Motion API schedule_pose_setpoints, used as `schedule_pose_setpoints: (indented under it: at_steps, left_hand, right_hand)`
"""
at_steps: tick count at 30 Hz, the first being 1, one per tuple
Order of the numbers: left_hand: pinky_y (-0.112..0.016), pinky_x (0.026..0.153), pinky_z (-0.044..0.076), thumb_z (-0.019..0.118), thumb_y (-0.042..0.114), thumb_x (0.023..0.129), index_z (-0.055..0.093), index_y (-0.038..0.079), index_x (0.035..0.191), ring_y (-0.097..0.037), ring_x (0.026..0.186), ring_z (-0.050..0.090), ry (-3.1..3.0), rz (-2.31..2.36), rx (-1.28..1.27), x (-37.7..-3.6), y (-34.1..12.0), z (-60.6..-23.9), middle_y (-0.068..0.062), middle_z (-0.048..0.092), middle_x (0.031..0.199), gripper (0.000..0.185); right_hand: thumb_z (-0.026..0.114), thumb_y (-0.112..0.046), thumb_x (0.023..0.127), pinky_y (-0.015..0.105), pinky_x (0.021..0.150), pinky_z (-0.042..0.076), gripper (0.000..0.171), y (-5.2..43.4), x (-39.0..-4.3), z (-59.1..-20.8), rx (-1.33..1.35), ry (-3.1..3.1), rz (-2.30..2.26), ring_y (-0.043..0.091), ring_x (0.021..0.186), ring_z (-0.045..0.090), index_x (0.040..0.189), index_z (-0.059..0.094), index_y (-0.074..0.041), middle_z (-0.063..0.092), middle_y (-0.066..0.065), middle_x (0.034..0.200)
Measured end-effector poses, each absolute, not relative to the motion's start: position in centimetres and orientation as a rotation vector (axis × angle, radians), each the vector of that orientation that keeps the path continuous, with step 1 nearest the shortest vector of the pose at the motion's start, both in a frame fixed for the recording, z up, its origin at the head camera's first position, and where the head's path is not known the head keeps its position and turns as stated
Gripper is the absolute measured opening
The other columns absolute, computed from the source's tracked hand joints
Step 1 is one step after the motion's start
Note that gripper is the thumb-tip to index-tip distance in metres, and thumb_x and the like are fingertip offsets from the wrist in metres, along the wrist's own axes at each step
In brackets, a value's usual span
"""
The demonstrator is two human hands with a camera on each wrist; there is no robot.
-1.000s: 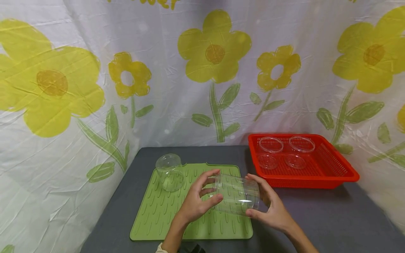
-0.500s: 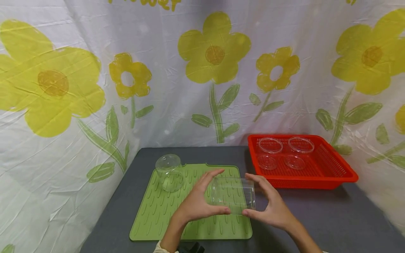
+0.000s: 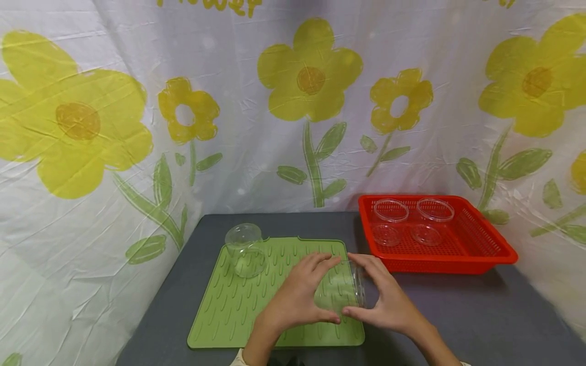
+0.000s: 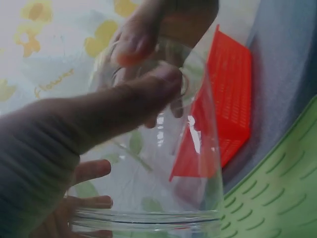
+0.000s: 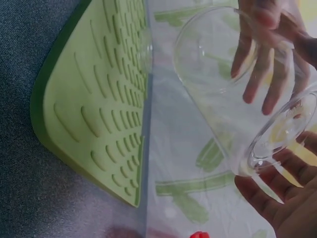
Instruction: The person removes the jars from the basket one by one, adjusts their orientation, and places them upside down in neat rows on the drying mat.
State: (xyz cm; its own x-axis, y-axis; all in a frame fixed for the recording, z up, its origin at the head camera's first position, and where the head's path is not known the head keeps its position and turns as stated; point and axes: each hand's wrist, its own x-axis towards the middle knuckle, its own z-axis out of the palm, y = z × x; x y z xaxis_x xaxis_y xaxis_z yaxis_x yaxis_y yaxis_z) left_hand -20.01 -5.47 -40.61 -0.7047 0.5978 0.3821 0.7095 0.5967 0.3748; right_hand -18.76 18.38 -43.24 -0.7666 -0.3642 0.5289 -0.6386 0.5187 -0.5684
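A clear plastic jar lies sideways in the air over the green mat, between both hands. My left hand grips its left part, thumb below and fingers above in the head view. In the left wrist view that thumb crosses the jar's see-through wall. At the jar's right end, my right hand holds it with thumb and fingers spread round the edge. The right wrist view shows a round, shiny end of the jar beside the right fingers. Nothing shows inside the jar.
A second clear jar stands upright on the back left of the ribbed green mat. To the right, a red plastic basket holds two clear round containers. A flower-printed cloth hangs behind the dark grey table.
My left hand has slid right along the jar, closer to my right hand. The jar, tilted before, now lies more level and a little further right. The basket and second jar stay put.
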Motion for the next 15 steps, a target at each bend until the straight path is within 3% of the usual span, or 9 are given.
schedule_pose_setpoints:
  at_steps: [5, 15]
  left_hand:
    - [-0.057, 0.117, 0.039, 0.097, 0.045, 0.063, 0.039, 0.024, 0.157, -0.035, 0.15, 0.038, -2.643, -0.699, -1.06, -19.75, -5.27, -40.93, -0.004, 0.047, 0.156, 0.112]
    - [-0.053, 0.115, 0.042, 0.097, 0.043, 0.064, 0.041, 0.025, 0.156, -0.028, 0.145, 0.045, -2.587, -0.722, -1.062, -19.98, -5.32, -41.5, -0.002, 0.05, 0.154, 0.109]
  right_hand:
    - [0.096, -0.035, 0.069, 0.034, 0.097, 0.053, 0.102, 18.3, -18.83, -43.36, 0.851, -2.414, 1.03, 0.014, 0.129, 0.049, 0.154, 0.042, -0.023, 0.051, -0.003, 0.145]
    - [0.096, -0.035, 0.069, 0.045, 0.096, 0.053, 0.103, 18.27, -18.87, -43.2, 0.86, -2.399, 0.98, 0.012, 0.131, 0.046, 0.155, 0.041, -0.023, 0.05, -0.003, 0.147]
